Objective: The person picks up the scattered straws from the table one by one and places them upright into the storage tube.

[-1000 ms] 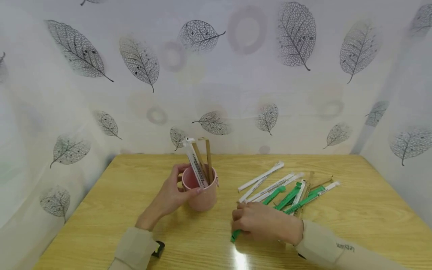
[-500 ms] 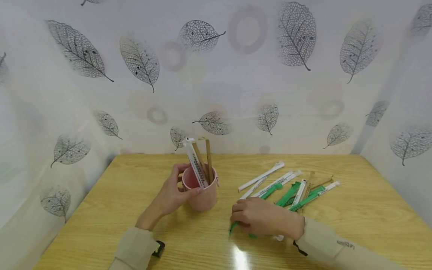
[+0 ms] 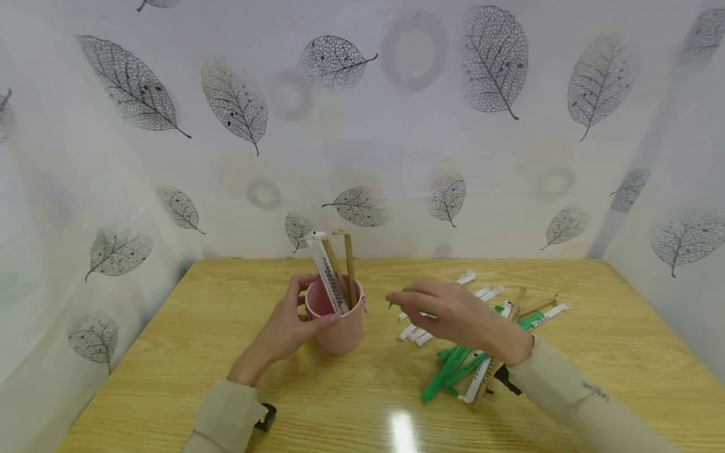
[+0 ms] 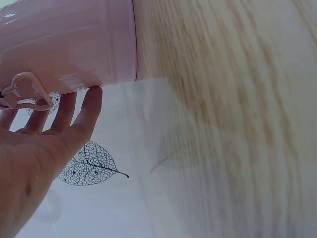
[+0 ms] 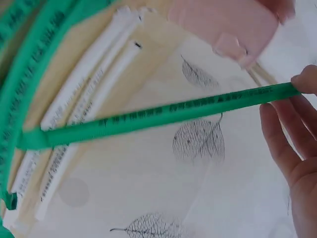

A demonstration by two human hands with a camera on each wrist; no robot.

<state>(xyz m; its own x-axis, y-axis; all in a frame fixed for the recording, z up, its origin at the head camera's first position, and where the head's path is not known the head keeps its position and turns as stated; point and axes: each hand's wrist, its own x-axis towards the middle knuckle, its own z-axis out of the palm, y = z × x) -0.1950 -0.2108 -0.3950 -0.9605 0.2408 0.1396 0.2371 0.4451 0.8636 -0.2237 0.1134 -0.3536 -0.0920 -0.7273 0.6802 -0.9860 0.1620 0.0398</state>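
Note:
My left hand (image 3: 283,330) holds a small pink bucket (image 3: 342,333) at its side, thumb near the rim. In the left wrist view, the fingers lie along the pink wall below a wire handle clip (image 4: 32,91). A white paper-wrapped straw (image 3: 328,274) and brown-wrapped straws (image 3: 350,264) lean upright inside the bucket. Right of it, my right hand (image 3: 453,311) pinches a green-wrapped straw (image 5: 168,113) by one end, raised over the pile. Most of that straw is hidden behind the hand in the head view.
On the wooden table (image 3: 198,352) lies a loose pile of wrapped straws: green ones (image 3: 447,374) in front, white ones (image 3: 421,336) behind, brown ones (image 3: 518,302) to the right. A leaf-patterned curtain (image 3: 362,145) closes off the back and sides.
My right hand has risen from the pile and moved back, taking a green straw with it. Several green straws now lie uncovered where it was. The left hand and bucket stay put.

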